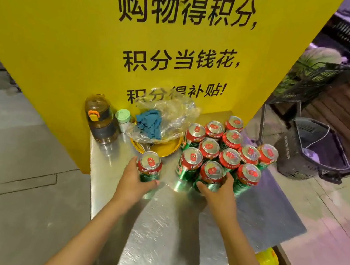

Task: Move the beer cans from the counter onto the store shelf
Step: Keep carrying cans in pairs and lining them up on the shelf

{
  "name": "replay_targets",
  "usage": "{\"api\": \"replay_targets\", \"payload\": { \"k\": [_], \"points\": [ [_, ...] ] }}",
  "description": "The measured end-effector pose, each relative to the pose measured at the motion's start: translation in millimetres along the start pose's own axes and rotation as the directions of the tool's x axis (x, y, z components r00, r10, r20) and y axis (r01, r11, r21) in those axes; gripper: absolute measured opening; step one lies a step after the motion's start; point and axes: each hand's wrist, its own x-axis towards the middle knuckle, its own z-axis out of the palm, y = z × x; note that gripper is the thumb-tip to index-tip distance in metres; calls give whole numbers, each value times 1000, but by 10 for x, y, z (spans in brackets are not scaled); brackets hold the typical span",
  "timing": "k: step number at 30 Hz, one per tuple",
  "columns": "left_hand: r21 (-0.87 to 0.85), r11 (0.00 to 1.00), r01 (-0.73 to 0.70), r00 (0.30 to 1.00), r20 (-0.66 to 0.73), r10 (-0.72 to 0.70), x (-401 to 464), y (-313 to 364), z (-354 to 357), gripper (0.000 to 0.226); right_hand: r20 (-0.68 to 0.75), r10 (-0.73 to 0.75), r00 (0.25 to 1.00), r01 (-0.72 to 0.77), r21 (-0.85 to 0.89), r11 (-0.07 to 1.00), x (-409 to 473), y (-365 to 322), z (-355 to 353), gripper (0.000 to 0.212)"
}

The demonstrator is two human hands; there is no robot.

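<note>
Hands grip cans on the steel worktop (178,233): left hand (133,181) wraps a lone can (149,169), right hand (220,194) clasps the near can (210,176) of the right cluster (229,148).

beer cans (223,147): green, red tops | upright | clustered on counter (167,231) | one apart, left

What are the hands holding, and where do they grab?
Each holds a beer can by its side. The left hand wraps a lone can; the right hand grips the cluster's front can.
</note>
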Motion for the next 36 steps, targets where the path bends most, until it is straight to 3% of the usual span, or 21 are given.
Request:
{"api": "replay_targets", "payload": {
  "k": [5,15,20,25,32,36],
  "points": [
    [-84,996,-39,995,-96,31,56,-22,123,72,5,-36,999,36,-1,999,165,66,61,70],
    [-40,999,27,980,-196,-34,4,-80,114,64,-10,-73,997,72,-61,996,258,185,21,55],
    [-146,987,69,968,-230,-101,-383,-181,-51,62,109,-106,988,113,-59,992,32,229,-67,52],
    [-263,963,55,949,-285,-132,-946,-301,-402,62,265,-134,955,114,89,989,-362,21,11,50],
    [-427,904,-21,906,-390,-163,-1957,-530,-1062,68,438,-258,861,163,243,956,-1136,-412,502,54],
    [-470,882,-35,848,-481,-223,-2637,-825,-1541,61,605,-238,760,67,291,954,-1757,-660,964,61]
  ]
}}
